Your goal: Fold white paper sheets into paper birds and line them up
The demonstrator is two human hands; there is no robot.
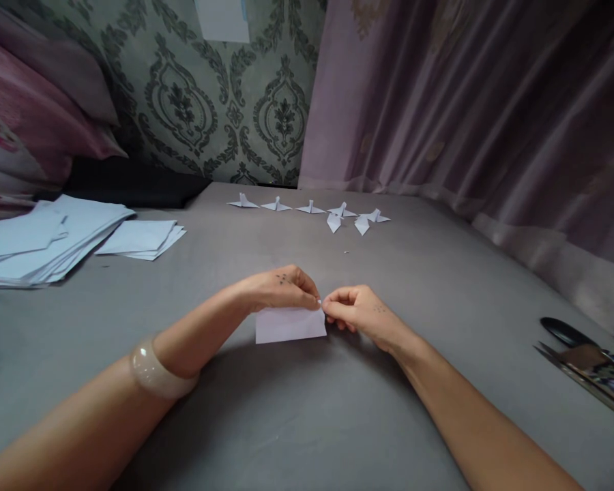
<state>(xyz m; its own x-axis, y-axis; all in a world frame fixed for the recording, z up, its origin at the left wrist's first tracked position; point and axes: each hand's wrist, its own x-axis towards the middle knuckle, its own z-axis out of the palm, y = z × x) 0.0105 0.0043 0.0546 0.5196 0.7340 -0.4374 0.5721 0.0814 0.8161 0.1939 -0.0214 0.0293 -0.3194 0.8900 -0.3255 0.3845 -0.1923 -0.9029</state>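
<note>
The left hand point(285, 290) and right hand point(362, 314) had their grips clamped on 1 white paper sheet point(290, 327) near its far-right corner.

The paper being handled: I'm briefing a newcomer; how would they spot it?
On the gray surface, nearer than the origami birds, find the left hand and right hand. The white paper at their fingertips is the only paper touched; stacked sheets lie apart.

No writing or numbers seem legible here.
</note>
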